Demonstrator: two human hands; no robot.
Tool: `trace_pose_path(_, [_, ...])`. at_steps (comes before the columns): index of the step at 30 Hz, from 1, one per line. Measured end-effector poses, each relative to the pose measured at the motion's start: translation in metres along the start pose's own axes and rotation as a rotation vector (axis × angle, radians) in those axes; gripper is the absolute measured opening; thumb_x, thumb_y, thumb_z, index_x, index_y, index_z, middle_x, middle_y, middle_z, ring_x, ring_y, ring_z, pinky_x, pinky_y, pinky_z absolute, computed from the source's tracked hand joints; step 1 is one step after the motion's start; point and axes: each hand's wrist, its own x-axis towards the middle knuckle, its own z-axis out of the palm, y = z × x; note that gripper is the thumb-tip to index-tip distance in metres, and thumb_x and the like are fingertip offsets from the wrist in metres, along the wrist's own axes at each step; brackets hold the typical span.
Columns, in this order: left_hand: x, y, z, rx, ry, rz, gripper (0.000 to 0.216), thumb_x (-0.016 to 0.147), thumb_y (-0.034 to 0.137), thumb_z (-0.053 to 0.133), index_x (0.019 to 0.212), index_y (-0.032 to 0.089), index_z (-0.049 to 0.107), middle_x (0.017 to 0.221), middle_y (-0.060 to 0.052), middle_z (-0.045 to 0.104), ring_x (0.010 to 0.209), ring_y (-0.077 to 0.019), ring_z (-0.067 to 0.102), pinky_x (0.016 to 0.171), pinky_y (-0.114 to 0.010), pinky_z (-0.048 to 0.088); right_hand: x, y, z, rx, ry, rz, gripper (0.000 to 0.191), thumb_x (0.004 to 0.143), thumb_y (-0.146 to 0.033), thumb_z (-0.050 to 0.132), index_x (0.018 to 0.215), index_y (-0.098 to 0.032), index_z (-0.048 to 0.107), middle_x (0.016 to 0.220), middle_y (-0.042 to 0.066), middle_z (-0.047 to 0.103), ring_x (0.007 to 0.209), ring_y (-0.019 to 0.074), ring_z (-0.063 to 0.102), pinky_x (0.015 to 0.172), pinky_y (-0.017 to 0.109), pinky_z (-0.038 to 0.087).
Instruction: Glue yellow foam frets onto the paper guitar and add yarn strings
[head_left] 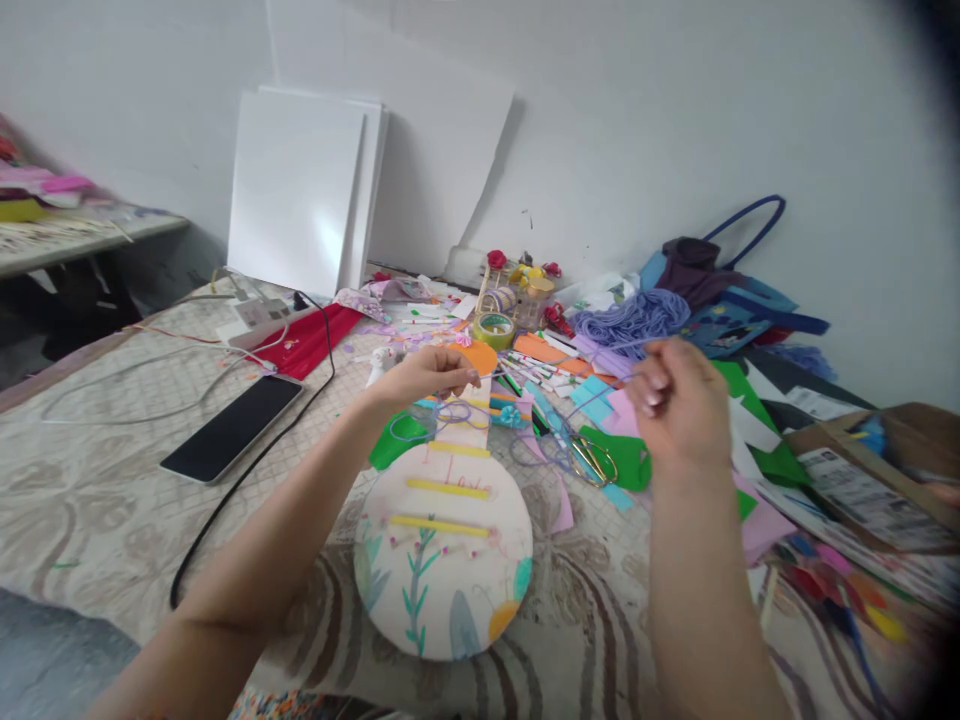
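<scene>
My left hand (442, 372) is closed in a pinch on thin purple yarn (409, 437), which loops below the fingers. To the right and slightly nearer me, my right hand (679, 400) is raised and closed, with a strand of the same yarn running from its fingers. Between and below both hands lies a guitar-shaped craft of white board (439, 575). Its round body has painted plants, red lettering, yellow strips and a row of small pegs. A narrow neck extends away from me under the yarn. Gold-handled scissors (594, 460) rest right of the neck on green paper.
A purple yarn skein (634, 318), a tape roll (493, 328), pens and paper scraps crowd the table's back. At left lie a phone (232, 428), a black cable and a power strip (259, 320). White boards (296, 190) lean on the wall; a cardboard box (877, 490) sits right.
</scene>
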Motion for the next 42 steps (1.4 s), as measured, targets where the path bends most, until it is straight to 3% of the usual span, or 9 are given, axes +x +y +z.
trace_pose_path(5, [-0.003,0.002,-0.011,0.041,0.062,-0.041,0.027,0.08,0.039,0.065,0.069,0.015,0.06,0.053,0.004,0.049,0.049,-0.0053,0.041,0.048,-0.018,0.034,0.014,-0.013,-0.029,0.013,0.248,-0.21,0.013,0.076,-0.031,0.059,0.068,-0.024,0.051,0.053,-0.008,0.031,0.04,0.0084,0.023,0.038,0.025,0.017])
trace_pose_path(8, [-0.004,0.003,-0.014,0.088,0.099,-0.038,0.024,0.079,0.037,0.066,0.072,0.014,0.062,0.057,0.002,0.054,0.049,-0.0055,0.044,0.046,-0.018,0.032,0.015,-0.003,-0.031,-0.095,0.23,-0.217,0.012,0.079,-0.029,0.058,0.068,-0.023,0.054,0.049,-0.008,0.036,0.037,0.0083,0.029,0.036,0.023,0.019])
trace_pose_path(12, [-0.004,0.007,-0.006,0.128,0.074,0.003,0.025,0.081,0.037,0.065,0.073,0.014,0.064,0.064,0.0,0.061,0.053,-0.0065,0.049,0.048,-0.018,0.036,0.002,0.022,-0.004,-0.363,-0.117,0.027,0.017,0.068,-0.028,0.077,0.077,-0.017,0.068,0.058,-0.001,0.061,0.036,0.0086,0.044,0.033,0.022,0.029])
trace_pose_path(17, [-0.004,0.015,0.013,0.114,-0.044,0.114,0.025,0.084,0.037,0.062,0.08,0.013,0.067,0.069,-0.002,0.065,0.059,-0.0076,0.054,0.053,-0.018,0.04,-0.032,0.044,0.045,-0.297,-0.574,0.25,0.038,0.085,-0.042,0.063,0.116,-0.022,0.062,0.05,-0.005,0.055,0.04,0.0114,0.048,0.04,0.023,0.04])
trace_pose_path(21, [-0.005,0.016,0.019,0.036,-0.094,0.155,0.024,0.086,0.036,0.061,0.083,0.013,0.066,0.071,-0.003,0.066,0.066,-0.0099,0.058,0.06,-0.02,0.044,-0.044,0.047,0.057,-0.122,-0.716,0.411,0.03,0.08,-0.047,0.069,0.084,-0.017,0.066,0.059,-0.002,0.057,0.041,0.0078,0.046,0.037,0.02,0.033])
trace_pose_path(28, [0.002,-0.005,0.002,-0.033,-0.043,0.078,0.028,0.081,0.039,0.067,0.083,0.011,0.067,0.068,-0.001,0.064,0.056,-0.0062,0.049,0.05,-0.017,0.036,-0.035,0.024,0.045,0.115,-0.527,0.339,0.03,0.08,-0.049,0.069,0.076,-0.02,0.064,0.047,-0.009,0.033,0.038,0.0052,0.025,0.036,0.017,0.023])
trace_pose_path(37, [0.007,-0.023,-0.012,0.032,0.068,-0.043,0.031,0.075,0.043,0.068,0.078,0.012,0.066,0.071,-0.003,0.067,0.056,-0.0073,0.051,0.049,-0.017,0.039,-0.018,-0.037,0.001,0.513,-0.145,0.007,0.017,0.076,-0.028,0.077,0.074,-0.018,0.064,0.044,-0.012,0.03,0.036,0.004,0.015,0.031,0.012,0.024])
trace_pose_path(39, [0.007,-0.024,-0.012,0.057,0.088,-0.061,0.03,0.075,0.042,0.068,0.079,0.012,0.066,0.07,-0.003,0.067,0.053,-0.0068,0.05,0.047,-0.017,0.038,-0.012,-0.04,-0.009,0.516,-0.102,-0.105,0.016,0.079,-0.029,0.074,0.073,-0.019,0.062,0.044,-0.013,0.028,0.035,0.0045,0.013,0.031,0.012,0.025])
trace_pose_path(42, [0.006,-0.02,-0.009,0.078,0.117,-0.074,0.029,0.076,0.041,0.066,0.077,0.013,0.064,0.069,-0.002,0.066,0.049,-0.0059,0.047,0.044,-0.017,0.036,-0.007,-0.026,-0.013,0.226,-0.155,-0.104,0.025,0.083,-0.039,0.067,0.067,-0.022,0.058,0.043,-0.012,0.029,0.033,0.0044,0.018,0.032,0.014,0.024])
